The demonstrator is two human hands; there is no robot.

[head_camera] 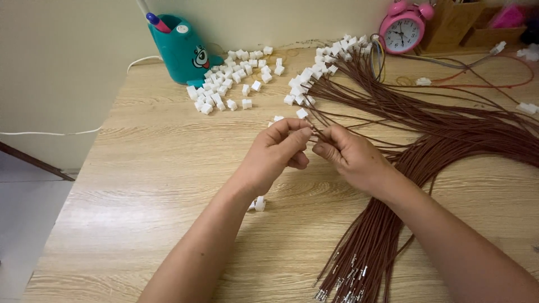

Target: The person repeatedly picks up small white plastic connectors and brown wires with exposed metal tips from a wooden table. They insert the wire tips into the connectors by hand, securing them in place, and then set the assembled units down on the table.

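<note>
Bare table (140, 185) left of my left hand (275, 154) and down toward the near edge, open passage there. One small white connector (259, 204) sits just under my left wrist. Ahead, a loose pile of white connectors (230, 78) blocks the way to the teal pen holder (179, 50). Right side is crowded: brown wires (449, 134) fan across the table from behind my right hand (351, 157), their bare ends (348, 280) near the front edge. Pink alarm clock (402, 31) stands at the back.

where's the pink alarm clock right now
In the head view, the pink alarm clock stands at the far right of the wooden table, against the wall, just behind the connector-tipped ends of the brown wires and left of a wooden box.
</note>
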